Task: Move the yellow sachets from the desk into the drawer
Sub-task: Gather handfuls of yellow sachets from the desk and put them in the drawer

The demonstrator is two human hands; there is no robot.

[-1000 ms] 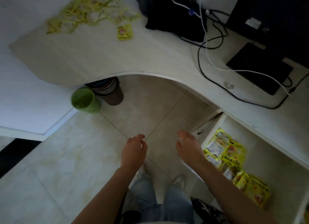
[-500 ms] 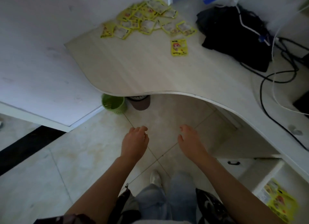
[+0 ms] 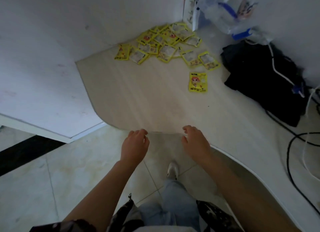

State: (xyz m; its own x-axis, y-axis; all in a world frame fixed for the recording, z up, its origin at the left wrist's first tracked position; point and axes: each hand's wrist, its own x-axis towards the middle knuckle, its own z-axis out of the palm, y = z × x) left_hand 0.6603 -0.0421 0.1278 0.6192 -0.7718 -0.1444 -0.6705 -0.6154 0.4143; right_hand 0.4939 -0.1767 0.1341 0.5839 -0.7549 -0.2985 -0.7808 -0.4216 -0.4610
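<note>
Both hands, left [image 3: 134, 146] and right [image 3: 195, 143], empty, fingers loosely curled, at desk [image 3: 147, 96] front edge; sachets [image 3: 166, 44] far corner.

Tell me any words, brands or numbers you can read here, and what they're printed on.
None can be read.
Lone yellow sachet: cartoon figure, with print at top and bottom too blurred to read.
Sachet pile: print too small and blurred.
Clear plastic bag: cartoon drawing, no legible text.

Pale desk [image 3: 155, 101] under yellow sachets [image 3: 166, 42], black bag [image 3: 263, 79]
</note>
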